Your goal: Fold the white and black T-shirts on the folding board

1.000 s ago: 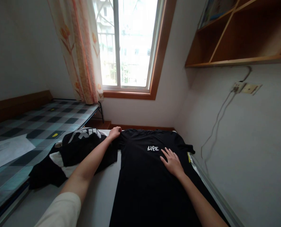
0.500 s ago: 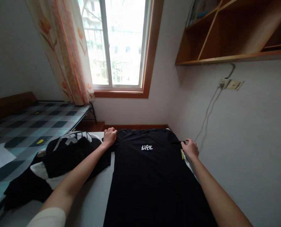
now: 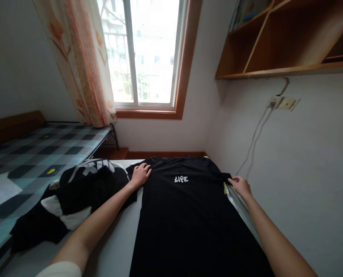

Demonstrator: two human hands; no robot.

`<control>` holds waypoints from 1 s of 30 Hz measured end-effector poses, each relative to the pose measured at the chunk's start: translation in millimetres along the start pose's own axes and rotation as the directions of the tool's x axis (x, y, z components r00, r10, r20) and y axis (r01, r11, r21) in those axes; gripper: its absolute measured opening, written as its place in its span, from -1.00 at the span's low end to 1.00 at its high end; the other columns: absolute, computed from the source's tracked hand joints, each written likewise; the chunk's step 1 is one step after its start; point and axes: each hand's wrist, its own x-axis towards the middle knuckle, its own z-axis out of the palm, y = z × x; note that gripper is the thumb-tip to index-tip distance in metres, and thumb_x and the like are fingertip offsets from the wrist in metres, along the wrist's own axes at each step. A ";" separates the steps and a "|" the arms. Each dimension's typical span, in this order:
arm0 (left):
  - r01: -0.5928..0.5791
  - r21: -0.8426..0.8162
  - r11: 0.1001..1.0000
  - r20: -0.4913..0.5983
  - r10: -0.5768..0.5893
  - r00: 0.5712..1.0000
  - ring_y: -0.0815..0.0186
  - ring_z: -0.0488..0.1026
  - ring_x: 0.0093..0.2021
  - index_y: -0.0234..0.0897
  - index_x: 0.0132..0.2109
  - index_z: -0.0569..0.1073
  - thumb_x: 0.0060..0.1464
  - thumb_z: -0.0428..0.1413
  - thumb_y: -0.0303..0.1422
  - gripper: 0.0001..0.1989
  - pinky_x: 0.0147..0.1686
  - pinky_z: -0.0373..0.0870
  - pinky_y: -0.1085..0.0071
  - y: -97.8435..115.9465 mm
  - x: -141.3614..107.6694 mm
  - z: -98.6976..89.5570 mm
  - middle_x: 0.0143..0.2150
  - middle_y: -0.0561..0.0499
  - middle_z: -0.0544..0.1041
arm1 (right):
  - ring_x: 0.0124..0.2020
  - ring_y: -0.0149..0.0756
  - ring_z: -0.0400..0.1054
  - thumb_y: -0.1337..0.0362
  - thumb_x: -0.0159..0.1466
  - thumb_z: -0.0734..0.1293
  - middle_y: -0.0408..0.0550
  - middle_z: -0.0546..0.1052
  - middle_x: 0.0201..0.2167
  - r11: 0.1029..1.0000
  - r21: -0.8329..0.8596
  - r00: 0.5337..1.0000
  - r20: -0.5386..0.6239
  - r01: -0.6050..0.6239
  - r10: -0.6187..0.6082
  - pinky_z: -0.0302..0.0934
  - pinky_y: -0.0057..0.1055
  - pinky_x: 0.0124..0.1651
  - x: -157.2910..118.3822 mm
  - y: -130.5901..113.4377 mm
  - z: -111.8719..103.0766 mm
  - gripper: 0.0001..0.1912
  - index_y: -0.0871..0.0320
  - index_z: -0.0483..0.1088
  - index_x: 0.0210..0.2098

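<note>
A black T-shirt point(image 3: 183, 219) lies spread out on a white table, its neck end at the far side and small white lettering on the upper chest. My left hand point(image 3: 140, 174) rests on its left shoulder near the sleeve, fingers stretched over the cloth. At the other side, my right hand point(image 3: 241, 186) pinches the end of the right sleeve between thumb and fingers. Left of the shirt, a crumpled black-and-white garment point(image 3: 82, 192) is heaped, partly behind my left forearm.
A bed with a checkered cover point(image 3: 70, 142) stands at the left, with a white sheet of paper point(image 3: 1, 190) on it. The wall on the right carries a socket with a cord point(image 3: 275, 102) below a wooden shelf point(image 3: 287, 71). Ahead is a window point(image 3: 148, 57) with a flowered curtain point(image 3: 82, 65).
My left hand has moved right, from the sleeve onto the shoulder, uncovering the sleeve. My right hand has shifted slightly right and down, still on the right sleeve.
</note>
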 end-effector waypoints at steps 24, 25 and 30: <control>0.241 0.333 0.911 -0.056 -0.236 0.970 -0.12 0.28 0.15 -0.28 0.07 0.42 -0.01 0.19 -0.25 -0.53 0.10 0.15 -0.07 -68.0 -95.0 -168.7 0.14 -0.28 0.40 | -0.03 -0.10 0.31 0.19 0.21 0.24 -0.03 0.51 -0.12 0.885 0.224 0.869 0.202 0.408 -0.452 0.13 -0.23 0.01 -138.3 -140.7 97.7 -0.75 0.06 0.49 -0.19; 0.254 0.330 0.909 -0.046 -0.253 0.966 -0.10 0.34 0.09 -0.29 0.00 0.45 -0.01 0.19 -0.27 -0.60 0.07 0.18 -0.04 -74.3 -100.0 -171.8 0.09 -0.26 0.44 | -0.04 -0.12 0.32 0.20 0.21 0.24 -0.02 0.52 -0.13 0.872 0.241 0.860 0.190 0.427 -0.474 0.14 -0.23 0.02 -137.1 -138.4 98.2 -0.76 0.07 0.49 -0.20; 0.330 0.289 0.899 -0.116 -0.309 0.944 0.06 0.46 -0.11 -0.26 -0.24 0.45 0.13 0.04 -0.31 -0.86 0.02 0.21 0.06 -85.6 -110.1 -184.1 -0.27 -0.10 0.54 | -0.06 -0.12 0.34 0.20 0.18 0.25 0.01 0.53 -0.16 0.841 0.267 0.843 0.147 0.470 -0.518 0.13 -0.18 0.07 -136.0 -134.7 101.4 -0.77 0.09 0.50 -0.24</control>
